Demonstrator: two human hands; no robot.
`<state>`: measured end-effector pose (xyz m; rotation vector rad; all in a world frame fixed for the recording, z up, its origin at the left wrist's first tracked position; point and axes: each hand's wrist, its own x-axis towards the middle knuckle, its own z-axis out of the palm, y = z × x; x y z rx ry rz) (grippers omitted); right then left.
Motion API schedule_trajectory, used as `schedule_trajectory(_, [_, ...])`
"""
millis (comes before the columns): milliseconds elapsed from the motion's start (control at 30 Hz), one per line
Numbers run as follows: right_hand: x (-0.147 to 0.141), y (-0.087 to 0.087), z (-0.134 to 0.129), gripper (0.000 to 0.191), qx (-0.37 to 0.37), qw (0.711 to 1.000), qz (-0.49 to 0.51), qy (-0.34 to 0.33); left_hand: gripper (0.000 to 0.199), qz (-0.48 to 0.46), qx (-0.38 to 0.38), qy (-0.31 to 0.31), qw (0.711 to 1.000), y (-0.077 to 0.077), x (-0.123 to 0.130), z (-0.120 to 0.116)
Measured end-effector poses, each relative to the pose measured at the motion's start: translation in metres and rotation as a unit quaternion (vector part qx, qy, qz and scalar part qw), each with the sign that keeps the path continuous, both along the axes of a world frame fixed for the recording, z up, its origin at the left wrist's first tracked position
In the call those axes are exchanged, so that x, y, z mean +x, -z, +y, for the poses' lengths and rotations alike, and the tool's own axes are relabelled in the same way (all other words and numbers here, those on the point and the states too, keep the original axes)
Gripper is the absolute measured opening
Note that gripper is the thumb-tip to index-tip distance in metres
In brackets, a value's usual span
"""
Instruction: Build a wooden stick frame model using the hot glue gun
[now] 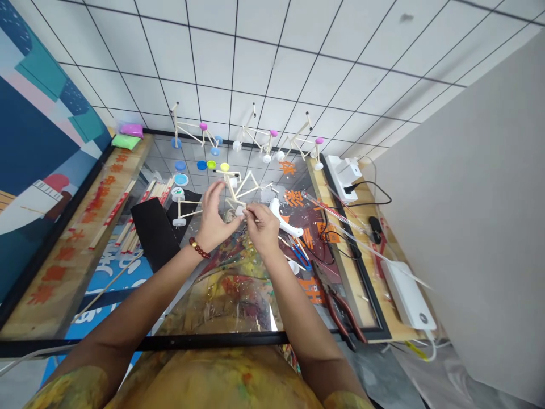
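Note:
A small stick tricycle [242, 190] with white bottle-cap wheels stands between my hands over the glass tabletop. My left hand [215, 221] curves around its left side, fingertips by the upper cap and thumb near the lower white cap [240, 211]. From the right, my right hand [263, 226] pinches with thumb and forefinger at that lower cap; what lies between those fingertips is too small to make out. Close to the right hand is a white glue gun [286, 220]. Left of my left wrist lies a pair of white cap wheels [179, 222] on a stick.
Three stick tricycles [204, 126] line the tiled wall. Blue and yellow caps [201, 165], bundled sticks [128, 233] and black sheets [155, 233] lie left. Pliers [336, 307], cables, a power strip [340, 176] and a white box [406, 292] occupy the right.

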<state>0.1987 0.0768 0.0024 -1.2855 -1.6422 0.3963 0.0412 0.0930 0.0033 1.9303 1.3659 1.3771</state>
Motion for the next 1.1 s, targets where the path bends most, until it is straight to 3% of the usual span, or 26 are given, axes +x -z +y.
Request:
schedule_trajectory(200, [-0.005,0.000,-0.002,0.017,0.006,1.000,0.007,-0.018,0.095,-0.158,-0.117,0.044,0.980,0.022,-0.002,0.000])
schedule_trajectory(333, [-0.014,0.003,-0.005,0.020,0.027,0.999,-0.005,-0.040,0.083,-0.220,-0.154,0.108,0.957,0.018,-0.003,0.003])
schedule_trajectory(433, [-0.021,0.005,-0.007,0.023,0.036,0.998,0.005,-0.055,0.074,-0.246,-0.153,0.122,0.949,0.014,-0.008,0.006])
schedule_trajectory(567, [-0.024,0.007,-0.007,0.024,0.012,0.997,0.034,-0.065,0.070,-0.220,-0.136,0.093,0.961,0.014,-0.016,0.007])
schedule_trajectory(767, [-0.014,0.015,-0.011,0.022,-0.073,0.995,0.050,-0.054,0.065,-0.106,-0.091,0.031,0.990,0.016,-0.020,0.001])
schedule_trajectory(900, [-0.006,0.021,-0.012,0.023,-0.100,0.992,0.045,-0.056,0.065,-0.043,-0.068,0.025,0.996,0.015,-0.018,-0.003])
schedule_trajectory(1100, [-0.006,0.025,-0.011,0.023,-0.118,0.991,0.037,-0.050,0.071,-0.028,-0.054,0.021,0.998,0.024,-0.018,-0.001])
